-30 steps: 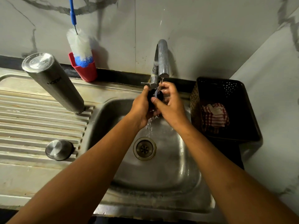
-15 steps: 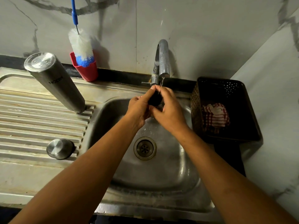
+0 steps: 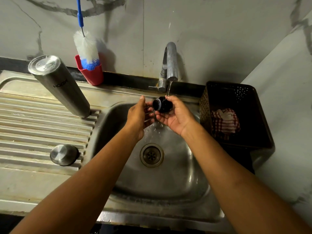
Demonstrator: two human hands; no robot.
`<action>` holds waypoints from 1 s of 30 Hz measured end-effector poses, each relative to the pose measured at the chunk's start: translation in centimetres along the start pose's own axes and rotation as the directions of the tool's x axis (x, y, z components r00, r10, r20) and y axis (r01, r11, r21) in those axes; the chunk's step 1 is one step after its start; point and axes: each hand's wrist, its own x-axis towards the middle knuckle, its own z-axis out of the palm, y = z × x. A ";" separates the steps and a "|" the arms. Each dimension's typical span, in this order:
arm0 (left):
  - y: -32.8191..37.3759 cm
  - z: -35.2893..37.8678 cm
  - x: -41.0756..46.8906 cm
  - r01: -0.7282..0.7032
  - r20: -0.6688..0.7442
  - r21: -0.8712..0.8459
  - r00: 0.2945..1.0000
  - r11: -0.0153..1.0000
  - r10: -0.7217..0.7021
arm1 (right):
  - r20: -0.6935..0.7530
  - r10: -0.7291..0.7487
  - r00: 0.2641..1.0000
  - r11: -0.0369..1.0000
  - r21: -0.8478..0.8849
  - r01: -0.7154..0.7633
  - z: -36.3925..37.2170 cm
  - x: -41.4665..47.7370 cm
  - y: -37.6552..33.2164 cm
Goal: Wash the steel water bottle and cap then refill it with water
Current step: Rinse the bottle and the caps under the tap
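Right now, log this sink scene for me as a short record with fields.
Tap: running, thin stream
Right grip: holds black cap under the stream
Left grip: open, just beside the cap
Bottle: mouth down on the draining board
Steel lid: on the draining board, apart from bottle
Brush: in red cup by wall
Basket: holds checked cloth

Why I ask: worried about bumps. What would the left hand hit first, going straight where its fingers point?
Likely the black cap held in the right hand, though depth is unclear.
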 end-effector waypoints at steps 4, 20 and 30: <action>-0.6 -0.4 0.0 0.054 0.019 0.016 0.998 0.998 -0.054 | -0.007 0.075 0.997 0.994 -0.080 -0.076 0.3 0.4 -0.2; -1.4 0.7 0.6 0.167 0.122 0.021 0.978 0.986 -0.168 | 0.074 -0.088 0.993 0.995 -0.043 0.092 -1.2 -0.2 -1.2; -1.7 0.6 1.2 0.194 0.135 0.015 0.972 0.981 -0.195 | 0.072 -0.002 0.997 0.987 0.160 -0.009 -1.5 -0.4 -1.2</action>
